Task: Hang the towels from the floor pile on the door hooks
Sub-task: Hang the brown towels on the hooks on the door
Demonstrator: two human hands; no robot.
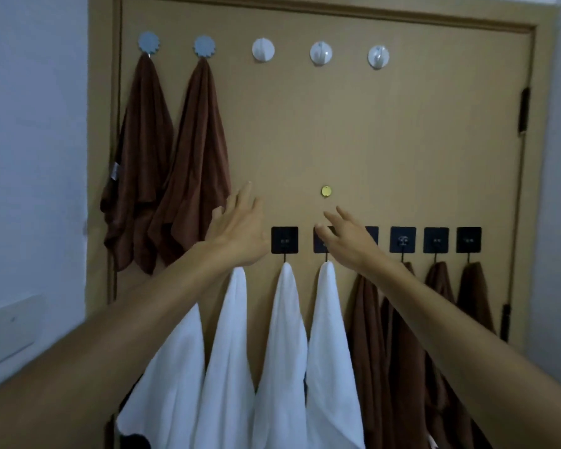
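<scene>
Towels (285, 335) on door hooks (284, 240): white & brown, draped.

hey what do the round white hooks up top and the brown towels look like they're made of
Round white hooks: likely glossy moulded plastic, with highlights on smooth discs; possibly suction or adhesive type, can't tell. Brown towels: soft matte fabric, probably microfibre or terry, hanging in limp folds without sheen.

The door (337, 134) is matt tan with a fine wood-like grain. Soft, napped cloth makes up the brown towels (188, 150) and white towels (331, 367). The white hooks (321, 53) look like glossy plastic, the black hooks (436, 240) matt, and the peephole (326, 191) is shiny brass-coloured metal.
</scene>
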